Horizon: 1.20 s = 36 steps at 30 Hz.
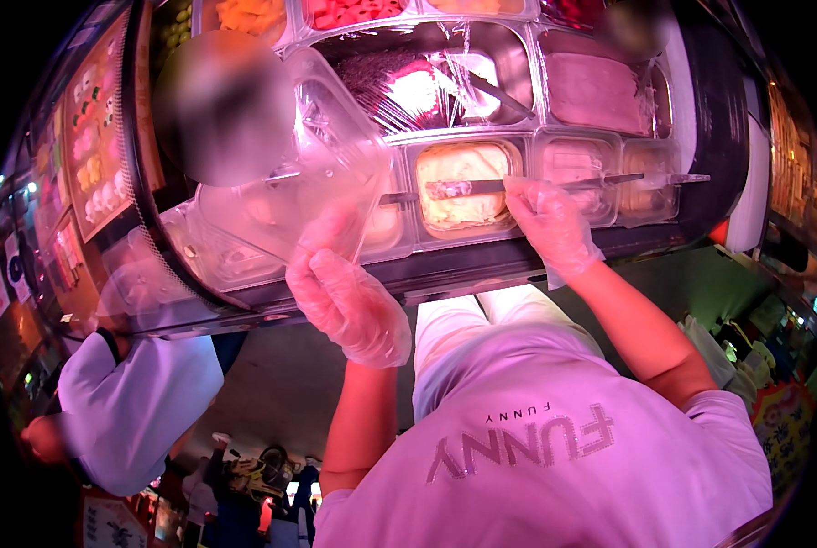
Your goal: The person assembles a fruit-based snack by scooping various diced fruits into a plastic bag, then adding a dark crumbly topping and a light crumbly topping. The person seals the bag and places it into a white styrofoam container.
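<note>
My left hand (349,306), in a clear thin glove, grips the edge of a large clear plastic lid (358,151). The lid stands tilted over the left part of the counter. My right hand (555,226), gloved as well, pinches a spreading knife (468,188) with fingers and thumb. Its smeared flat blade lies across a square tub of pale yellow cream (463,212). Beyond my right fingers, a long thin handle (623,179) runs over the neighbouring tubs; whether it belongs to the same knife I cannot tell.
Behind the cream stands a film-covered tray (399,87) with dark filling. A pink-filled tub (600,96) is to its right. Cut red fruit (354,11) and orange fruit (249,16) line the back. A person in a light top (144,402) is at my left.
</note>
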### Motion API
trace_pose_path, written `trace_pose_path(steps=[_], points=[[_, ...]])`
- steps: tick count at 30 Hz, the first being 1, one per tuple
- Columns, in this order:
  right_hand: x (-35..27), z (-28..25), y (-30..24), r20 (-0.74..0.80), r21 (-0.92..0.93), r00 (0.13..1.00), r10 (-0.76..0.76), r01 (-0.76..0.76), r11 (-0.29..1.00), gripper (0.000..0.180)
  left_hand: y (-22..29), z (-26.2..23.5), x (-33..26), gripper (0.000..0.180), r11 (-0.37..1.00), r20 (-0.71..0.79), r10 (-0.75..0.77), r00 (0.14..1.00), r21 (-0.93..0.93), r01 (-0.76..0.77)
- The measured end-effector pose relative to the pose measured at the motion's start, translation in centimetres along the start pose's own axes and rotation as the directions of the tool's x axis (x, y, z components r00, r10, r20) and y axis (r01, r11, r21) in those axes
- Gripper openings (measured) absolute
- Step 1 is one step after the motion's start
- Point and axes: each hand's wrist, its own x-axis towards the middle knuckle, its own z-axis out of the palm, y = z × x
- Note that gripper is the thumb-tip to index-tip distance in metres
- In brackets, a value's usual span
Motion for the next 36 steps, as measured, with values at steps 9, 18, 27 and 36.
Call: trace_pose_path(steps=[9,18,27,36], points=[[1.5,0.2,-2.3,0.052,-0.150,0.998,-0.047,0.055,0.987,0.021,-2.0,0.0,0.4,0.028,1.000,0.003,0.017,1.000,-0.003,-0.017],[2.1,0.6,-3.1,0.061,-0.295,0.998,-0.033,0.050,0.954,0.024,-4.0,-1.9,0.6,0.031,0.996,-0.112,-0.041,0.993,-0.086,0.032],[1.5,1.4,-2.6,0.106,-0.315,0.991,-0.086,0.116,0.942,0.021,-3.6,-3.6,0.8,0.040,0.993,-0.069,0.079,0.995,0.095,-0.072],[-1.2,-3.5,-4.5,0.126,-0.178,0.975,-0.182,0.203,0.963,0.027,-0.9,-5.3,2.3,0.040,0.598,0.445,0.307,0.841,0.597,-0.535]])
